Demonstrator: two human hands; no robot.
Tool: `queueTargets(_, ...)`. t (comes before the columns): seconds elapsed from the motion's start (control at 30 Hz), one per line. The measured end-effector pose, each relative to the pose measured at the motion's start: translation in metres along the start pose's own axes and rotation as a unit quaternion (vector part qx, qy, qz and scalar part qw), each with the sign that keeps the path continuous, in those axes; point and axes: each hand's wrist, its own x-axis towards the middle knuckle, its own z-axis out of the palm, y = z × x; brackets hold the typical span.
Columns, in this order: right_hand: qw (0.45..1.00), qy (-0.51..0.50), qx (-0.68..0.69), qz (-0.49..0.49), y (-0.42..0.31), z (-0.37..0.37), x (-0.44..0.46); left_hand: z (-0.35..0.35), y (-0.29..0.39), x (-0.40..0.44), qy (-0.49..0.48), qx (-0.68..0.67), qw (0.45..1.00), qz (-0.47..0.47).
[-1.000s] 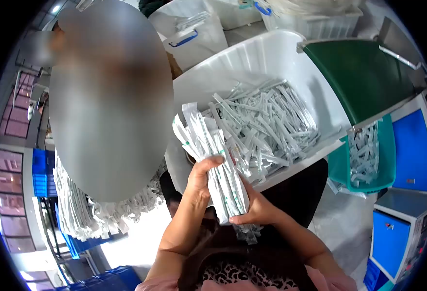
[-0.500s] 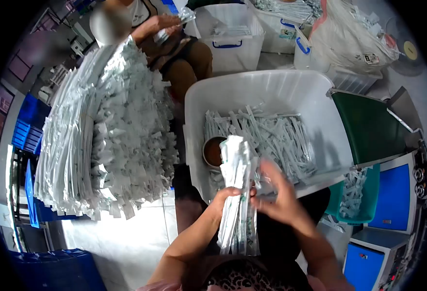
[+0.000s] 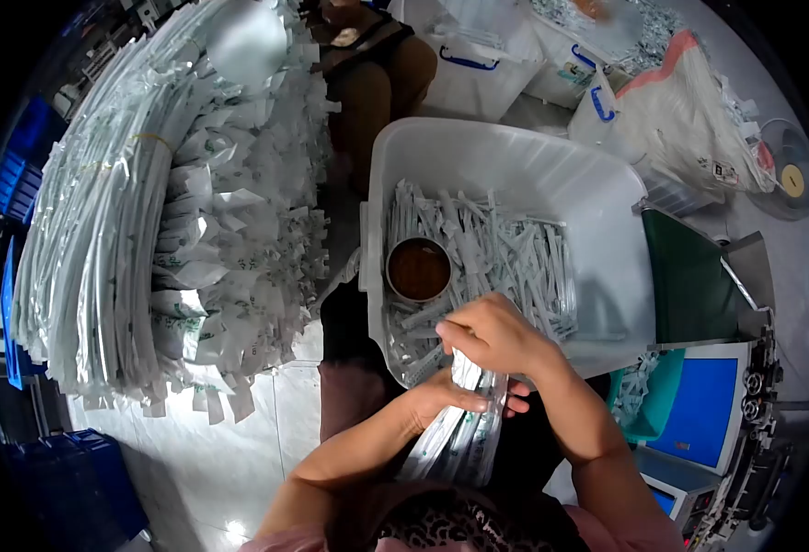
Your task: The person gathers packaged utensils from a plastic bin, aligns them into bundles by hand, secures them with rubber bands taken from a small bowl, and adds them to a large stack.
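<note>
My left hand (image 3: 450, 394) is wrapped round a bundle of thin white packets (image 3: 459, 437) with green print, held over my lap. Closed over the upper end of the same bundle is my right hand (image 3: 496, 333), its fingers curled and partly hidden. Beyond the hands stands a large white tub (image 3: 515, 147) with many loose packets (image 3: 515, 248) inside. A round container (image 3: 419, 270) with brown contents sits at the tub's left side.
A tall pile of bundled packets (image 3: 101, 239) rises at the left. Another person's knees (image 3: 386, 78) show behind it. White boxes (image 3: 478, 78) and a sack (image 3: 689, 110) stand at the back; a green chute (image 3: 689, 276) and teal basket (image 3: 653, 400) are at the right.
The view has shifted down and left. My right hand left the bundle's side and now closes over its top end. The bundle is lower, nearer my body, still in my left hand.
</note>
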Motion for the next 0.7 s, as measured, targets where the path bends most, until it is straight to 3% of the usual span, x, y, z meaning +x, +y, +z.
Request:
queueTargets(0.03,0.996,-0.036,-0.057,0.065,-0.003,-0.001,0.008,0.0,0.005,-0.003,0.055,0.022,0.998,-0.017)
queueTargets(0.1,0.997,-0.031,-0.039,0.062,0.01,0.007,0.029,-0.013,0.008,0.0,0.035,-0.035,0.998,0.025)
queueTargets(0.17,0.966,-0.056,0.245,0.062,0.029,0.013,0.052,-0.018,0.017,-0.005,0.087,0.006,0.995,0.057)
queueTargets(0.2,0.882,-0.027,0.462,0.088,0.043,0.023,0.064,-0.023,0.021,-0.011,0.102,0.007,0.992,0.08)
queueTargets(0.23,0.818,0.029,0.55,0.165,0.056,0.032,0.078,-0.028,0.025,-0.015,0.114,0.008,0.988,0.106)
queueTargets(0.27,0.938,0.131,0.294,0.13,0.101,0.058,0.093,-0.022,0.031,-0.023,0.14,0.014,0.978,0.152)
queueTargets(0.3,0.976,0.208,-0.054,0.02,0.147,0.083,0.106,-0.027,0.036,-0.029,0.124,0.055,0.969,0.206)
queueTargets(0.33,0.961,0.142,-0.227,0.062,0.175,0.1,0.114,-0.028,0.04,-0.037,0.143,0.055,0.962,0.225)
queueTargets(0.37,0.948,0.09,-0.266,0.148,0.178,0.108,0.116,-0.027,0.043,-0.044,0.163,0.059,0.954,0.243)
queueTargets(0.4,0.933,0.061,-0.309,0.173,0.183,0.114,0.121,-0.025,0.045,-0.049,0.19,0.075,0.946,0.251)
queueTargets(0.57,0.905,-0.037,-0.363,0.218,0.189,0.115,0.135,-0.019,0.054,-0.06,0.25,0.117,0.922,0.27)
queueTargets(0.63,0.904,0.011,-0.382,0.193,0.189,0.113,0.132,-0.018,0.054,-0.057,0.245,0.177,0.915,0.269)
queueTargets(0.7,0.915,0.103,-0.366,0.133,0.201,0.115,0.126,-0.022,0.048,-0.048,0.234,0.155,0.918,0.279)
